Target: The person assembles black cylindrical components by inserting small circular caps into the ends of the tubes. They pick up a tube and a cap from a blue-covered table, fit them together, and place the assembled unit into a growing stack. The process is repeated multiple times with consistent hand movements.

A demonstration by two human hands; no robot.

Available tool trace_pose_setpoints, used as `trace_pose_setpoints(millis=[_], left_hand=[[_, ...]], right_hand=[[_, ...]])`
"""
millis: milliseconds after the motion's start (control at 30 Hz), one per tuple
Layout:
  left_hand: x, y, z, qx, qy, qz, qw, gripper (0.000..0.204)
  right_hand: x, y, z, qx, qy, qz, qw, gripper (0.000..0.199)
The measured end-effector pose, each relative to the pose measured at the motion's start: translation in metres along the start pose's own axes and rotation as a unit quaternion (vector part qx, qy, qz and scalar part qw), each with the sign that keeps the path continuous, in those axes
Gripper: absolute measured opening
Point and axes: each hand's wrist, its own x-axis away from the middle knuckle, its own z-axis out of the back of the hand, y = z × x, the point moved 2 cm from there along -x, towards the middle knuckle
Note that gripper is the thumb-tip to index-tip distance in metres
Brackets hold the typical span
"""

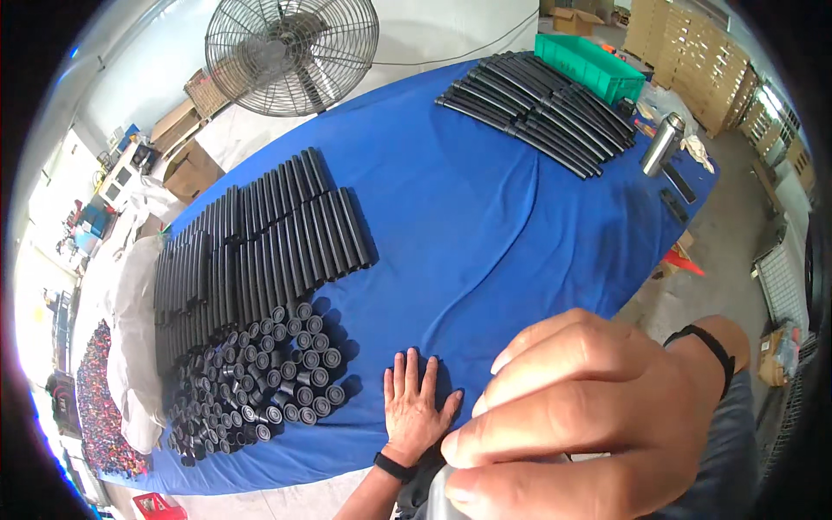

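My left hand (412, 411) lies flat on the blue cloth (416, 234) at the near edge, its fingers spread and holding nothing. Just left of it is a heap of short black round caps (277, 377), apart from my fingers. My right hand (598, 416) is raised close to the camera, fingers bent and pressed together. A pale, blurred bit of something (444, 496) shows below its fingertips; what it is I cannot make out. Behind the caps, long black tubes (286, 225) are laid in rows.
More black tubes (537, 108) lie at the far right beside a green crate (589, 68). A steel flask (664, 145) and a dark phone-like slab (679, 184) sit near the right edge. A large fan (290, 52) stands beyond the table; white sacking (134, 347) hangs at the left.
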Motion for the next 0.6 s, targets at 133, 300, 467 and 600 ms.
trace_pose_setpoints(millis=[133,300,467,600], left_hand=[[0.0,0.001,0.003,-0.004,-0.001,0.003,1.0,0.073],[0.002,0.0,0.002,-0.007,0.004,0.001,1.0,0.073],[-0.001,0.002,0.002,-0.001,0.0,-0.002,1.0,0.073],[0.005,-0.001,0.005,-0.011,0.001,0.005,1.0,0.073]], right_hand=[[0.0,0.001,0.003,0.005,-0.011,0.008,1.0,0.018],[-0.003,-0.003,0.006,-0.003,-0.018,0.012,1.0,0.019],[-0.007,-0.016,0.013,-0.001,0.0,-0.008,1.0,0.018],[-0.011,0.01,-0.027,0.037,0.217,0.192,0.956,0.026]])
